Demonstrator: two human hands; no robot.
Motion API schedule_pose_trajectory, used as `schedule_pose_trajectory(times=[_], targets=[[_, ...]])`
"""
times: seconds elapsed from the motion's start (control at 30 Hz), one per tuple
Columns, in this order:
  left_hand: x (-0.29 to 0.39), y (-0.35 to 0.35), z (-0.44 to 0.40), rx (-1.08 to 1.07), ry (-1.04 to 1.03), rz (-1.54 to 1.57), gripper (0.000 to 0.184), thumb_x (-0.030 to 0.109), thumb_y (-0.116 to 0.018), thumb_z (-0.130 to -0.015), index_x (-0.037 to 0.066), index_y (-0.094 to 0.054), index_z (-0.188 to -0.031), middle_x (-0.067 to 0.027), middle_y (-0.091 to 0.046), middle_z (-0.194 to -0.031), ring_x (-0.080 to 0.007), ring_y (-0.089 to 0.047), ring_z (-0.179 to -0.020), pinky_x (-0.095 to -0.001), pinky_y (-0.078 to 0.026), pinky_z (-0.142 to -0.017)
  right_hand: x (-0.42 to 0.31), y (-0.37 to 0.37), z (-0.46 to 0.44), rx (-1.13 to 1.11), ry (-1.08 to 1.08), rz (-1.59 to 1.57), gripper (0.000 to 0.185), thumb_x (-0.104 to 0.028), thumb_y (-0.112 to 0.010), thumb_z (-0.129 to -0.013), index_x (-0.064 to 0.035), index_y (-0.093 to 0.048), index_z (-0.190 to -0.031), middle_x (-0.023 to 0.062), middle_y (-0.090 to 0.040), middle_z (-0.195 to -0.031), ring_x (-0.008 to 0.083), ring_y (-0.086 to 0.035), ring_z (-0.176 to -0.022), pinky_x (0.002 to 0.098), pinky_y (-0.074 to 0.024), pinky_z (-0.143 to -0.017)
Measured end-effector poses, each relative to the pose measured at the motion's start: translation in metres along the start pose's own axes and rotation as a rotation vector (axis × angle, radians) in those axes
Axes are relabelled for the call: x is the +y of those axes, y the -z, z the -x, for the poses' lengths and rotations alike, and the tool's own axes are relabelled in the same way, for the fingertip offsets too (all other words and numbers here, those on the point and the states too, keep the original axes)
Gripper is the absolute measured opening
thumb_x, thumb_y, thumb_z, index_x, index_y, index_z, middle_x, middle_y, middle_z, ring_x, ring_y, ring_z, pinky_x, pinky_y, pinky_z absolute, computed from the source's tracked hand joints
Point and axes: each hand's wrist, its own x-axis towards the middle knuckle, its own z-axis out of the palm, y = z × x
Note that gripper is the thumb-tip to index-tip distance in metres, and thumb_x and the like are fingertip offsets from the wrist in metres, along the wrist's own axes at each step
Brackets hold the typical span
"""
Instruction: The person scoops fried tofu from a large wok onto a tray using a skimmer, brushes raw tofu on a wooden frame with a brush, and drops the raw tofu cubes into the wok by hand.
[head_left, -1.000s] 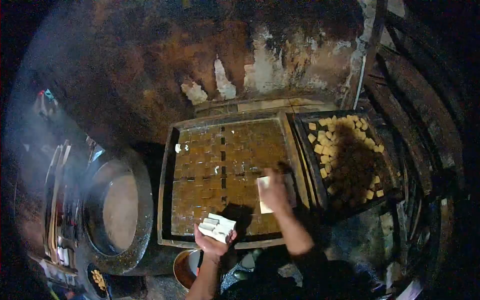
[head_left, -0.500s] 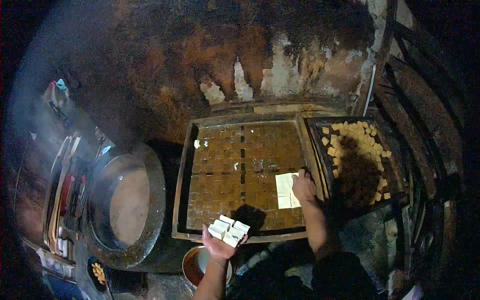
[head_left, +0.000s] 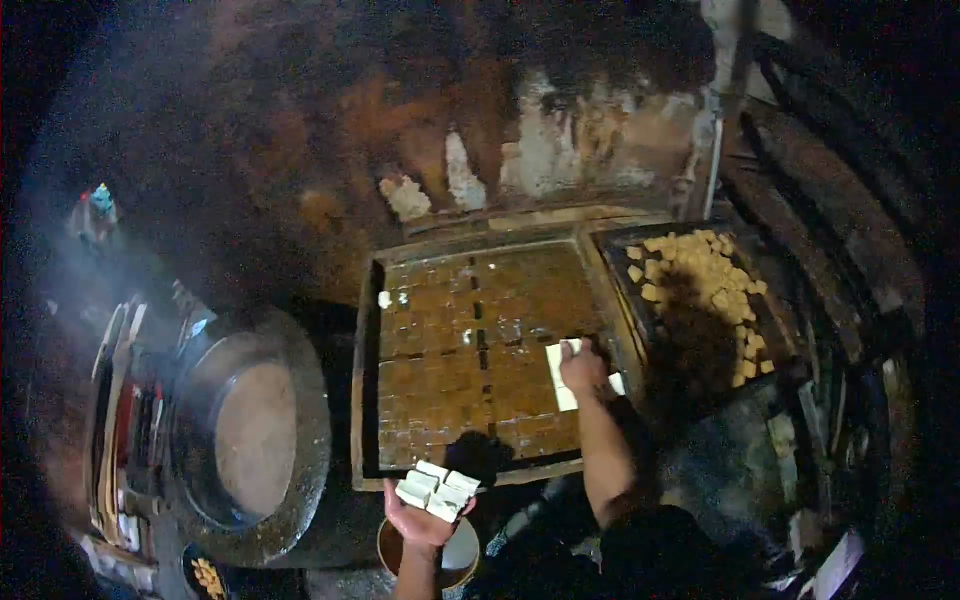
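Observation:
Several white tofu blocks (head_left: 440, 489) rest side by side on my left hand (head_left: 413, 523), which is palm up with its fingers curled round their sides. It is at the front edge of a wooden-framed tray with a woven bottom (head_left: 430, 400). On the tray's right side, pale tofu pieces (head_left: 567, 393) lie flat, and my right hand (head_left: 585, 368) is over them. Its fingers are bent down onto the tofu; a bit of white shows on the right of the hand. The fingertips are partly hidden.
To the left stands a large steaming pan of brownish liquid (head_left: 257, 440). A dark tray (head_left: 650, 325) on the right bears many golden tofu cubes (head_left: 715, 265). A bucket (head_left: 462, 555) stands below my left hand, and a small bowl of fried pieces (head_left: 207, 577) is at lower left.
My right hand has moved left across the tofu and now covers its middle. My left hand, still carrying its blocks, sits slightly lower and further left in view. The camera has shifted a little.

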Motion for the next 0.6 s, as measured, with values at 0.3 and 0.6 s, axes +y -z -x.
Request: schedule_pose_trajectory(times=[0.3, 0.6], targets=[[-0.013, -0.001, -0.007, 0.006, 0.045, 0.025, 0.073, 0.076, -0.041, -0.077, 0.021, -0.057, -0.123, -0.0109, -0.061, -0.120, -0.0436, -0.057, -0.105, -0.0688, -0.042, -0.081, -0.011, 0.030, 0.001, -0.133, -0.018, -0.292, 0.066, -0.042, -0.062, -0.083, -0.0037, -0.041, -0.132, 0.0238, -0.055, -0.123, 0.0361, -0.055, -0.112, 0.0459, -0.0440, -0.092], [-0.025, -0.023, -0.010, 0.031, 0.024, -0.087, 0.064, 0.072, -0.044, -0.079, 0.025, -0.056, -0.120, -0.0065, -0.061, -0.118, -0.0409, -0.057, -0.106, -0.0660, -0.045, -0.077, 0.004, 0.016, -0.021, -0.335, -0.149, -1.191, 0.047, -0.039, -0.074, -0.078, -0.0048, -0.061, -0.107, 0.0052, -0.062, -0.098, 0.0174, -0.058, -0.091, 0.0383, -0.0478, -0.084]])
